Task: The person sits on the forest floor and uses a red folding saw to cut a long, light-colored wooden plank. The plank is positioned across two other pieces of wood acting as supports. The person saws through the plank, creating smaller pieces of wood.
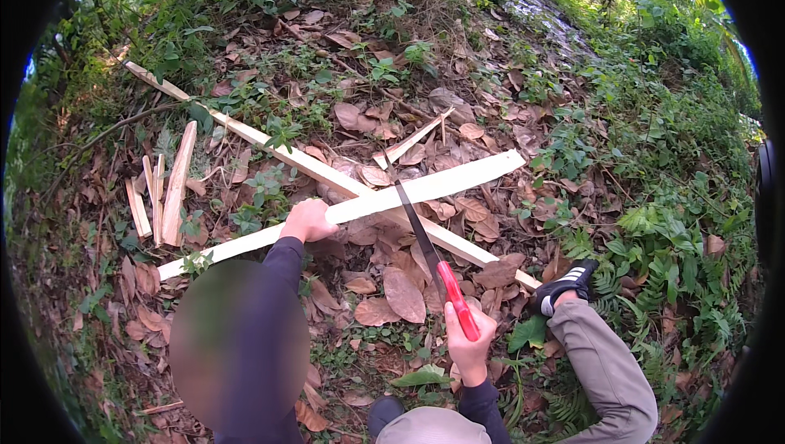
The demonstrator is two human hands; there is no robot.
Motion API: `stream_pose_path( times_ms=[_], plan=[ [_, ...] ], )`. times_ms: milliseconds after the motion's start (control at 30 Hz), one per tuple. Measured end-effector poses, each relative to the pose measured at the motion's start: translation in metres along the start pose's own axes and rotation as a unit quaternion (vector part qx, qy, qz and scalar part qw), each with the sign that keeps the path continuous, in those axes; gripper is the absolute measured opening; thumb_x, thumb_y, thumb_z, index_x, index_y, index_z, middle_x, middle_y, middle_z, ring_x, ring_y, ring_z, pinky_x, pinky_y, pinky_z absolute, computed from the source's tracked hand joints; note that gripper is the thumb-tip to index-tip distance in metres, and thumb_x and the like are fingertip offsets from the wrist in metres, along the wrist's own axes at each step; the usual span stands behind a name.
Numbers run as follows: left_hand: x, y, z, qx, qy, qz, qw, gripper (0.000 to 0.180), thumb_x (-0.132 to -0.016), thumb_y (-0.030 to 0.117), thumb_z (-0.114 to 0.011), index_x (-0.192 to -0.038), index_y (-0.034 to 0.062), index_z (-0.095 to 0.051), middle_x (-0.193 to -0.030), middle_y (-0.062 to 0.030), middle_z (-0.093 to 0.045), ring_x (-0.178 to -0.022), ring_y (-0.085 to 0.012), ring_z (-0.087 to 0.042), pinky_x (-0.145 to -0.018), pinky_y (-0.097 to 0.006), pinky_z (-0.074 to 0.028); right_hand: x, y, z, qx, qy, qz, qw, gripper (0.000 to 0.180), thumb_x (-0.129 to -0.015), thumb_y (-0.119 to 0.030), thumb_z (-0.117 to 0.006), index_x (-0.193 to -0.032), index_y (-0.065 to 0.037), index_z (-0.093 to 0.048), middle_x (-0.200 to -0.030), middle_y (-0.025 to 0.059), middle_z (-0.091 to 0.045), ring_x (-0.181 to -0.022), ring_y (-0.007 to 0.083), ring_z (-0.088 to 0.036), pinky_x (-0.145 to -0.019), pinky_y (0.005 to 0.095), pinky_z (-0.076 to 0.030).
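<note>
A pale wooden plank [441, 185] lies across a longer, narrower wooden beam [282, 150], the two crossing on the leaf-covered ground. My left hand [308, 221] is closed on the plank, left of the crossing. In my right hand [472, 341] is the red handle of a handsaw [421, 235], its dark blade running up and away. The blade lies over the plank, just right of where the plank crosses the beam. From this angle I cannot tell how deep the teeth sit in the wood.
Several short wood offcuts [176, 186] lie at the left, and a thin split piece [414, 140] lies beyond the plank. My shoe [567, 287] is at the beam's near right end. Dry leaves [402, 294] and green plants [679, 239] cover the slope. A blurred patch hides the lower left.
</note>
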State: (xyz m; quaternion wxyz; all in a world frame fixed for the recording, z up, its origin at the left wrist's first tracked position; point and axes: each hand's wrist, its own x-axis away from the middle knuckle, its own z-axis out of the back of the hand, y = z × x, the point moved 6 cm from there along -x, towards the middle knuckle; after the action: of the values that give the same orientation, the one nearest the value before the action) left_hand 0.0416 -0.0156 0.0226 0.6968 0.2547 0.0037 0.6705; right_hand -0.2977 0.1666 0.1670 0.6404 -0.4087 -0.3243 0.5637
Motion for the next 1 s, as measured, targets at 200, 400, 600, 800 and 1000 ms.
stream_pose_path(
  times_ms=[200, 400, 600, 800, 1000],
  plan=[
    [0.004, 0.003, -0.008, -0.033, 0.021, 0.003, 0.999, 0.039, -0.068, 0.038, -0.071, -0.089, 0.0052, -0.078, -0.093, -0.0207, -0.074, -0.092, -0.0373, -0.071, -0.088, -0.046, -0.056, 0.036, 0.018, 0.013, 0.002, -0.007, 0.021, 1.000, 0.036, -0.097, -0.015, -0.059, -0.064, 0.000, -0.052, -0.052, 0.0099, -0.044, -0.043, 0.0183, -0.044, -0.047, 0.0369, -0.032],
    [-0.005, -0.002, -0.006, -0.016, 0.006, -0.018, 1.000, 0.037, -0.067, 0.036, -0.070, -0.085, 0.0046, -0.077, -0.091, -0.0223, -0.073, -0.089, -0.0396, -0.070, -0.087, -0.048, -0.056, -0.002, 0.018, -0.032, 0.014, 0.020, 0.045, 0.999, 0.036, -0.100, -0.015, -0.055, -0.068, 0.001, -0.056, -0.051, 0.0065, -0.046, -0.043, 0.0153, -0.046, -0.046, 0.0346, -0.032],
    [-0.003, 0.007, -0.001, -0.013, -0.016, -0.018, 1.000, 0.038, -0.067, 0.036, -0.070, -0.086, 0.0036, -0.076, -0.091, -0.0227, -0.072, -0.092, -0.0405, -0.070, -0.086, -0.048, -0.056, 0.039, 0.042, 0.006, 0.052, 0.017, 0.039, 0.998, 0.040, -0.101, -0.018, -0.052, -0.068, 0.002, -0.059, -0.050, 0.0031, -0.047, -0.043, 0.0115, -0.047, -0.046, 0.0321, -0.034],
    [0.005, 0.004, -0.015, -0.004, -0.025, -0.027, 0.999, 0.041, -0.068, 0.039, -0.070, -0.086, 0.0031, -0.077, -0.092, -0.0230, -0.073, -0.090, -0.0402, -0.070, -0.084, -0.048, -0.056, 0.030, 0.017, -0.017, 0.029, 0.005, -0.001, 1.000, 0.033, -0.098, -0.013, -0.060, -0.069, 0.001, -0.055, -0.054, 0.0134, -0.048, -0.045, 0.0257, -0.050, -0.049, 0.0384, -0.035],
    [0.009, 0.013, -0.009, -0.014, -0.020, -0.021, 0.999, 0.045, -0.067, 0.039, -0.072, -0.088, 0.0006, -0.077, -0.095, -0.0233, -0.073, -0.093, -0.0383, -0.071, -0.087, -0.047, -0.056, 0.032, 0.004, -0.004, 0.031, 0.047, 0.038, 0.998, 0.037, -0.099, -0.013, -0.059, -0.065, 0.001, -0.053, -0.050, 0.0113, -0.045, -0.041, 0.0201, -0.047, -0.046, 0.0370, -0.032]
  ],
)
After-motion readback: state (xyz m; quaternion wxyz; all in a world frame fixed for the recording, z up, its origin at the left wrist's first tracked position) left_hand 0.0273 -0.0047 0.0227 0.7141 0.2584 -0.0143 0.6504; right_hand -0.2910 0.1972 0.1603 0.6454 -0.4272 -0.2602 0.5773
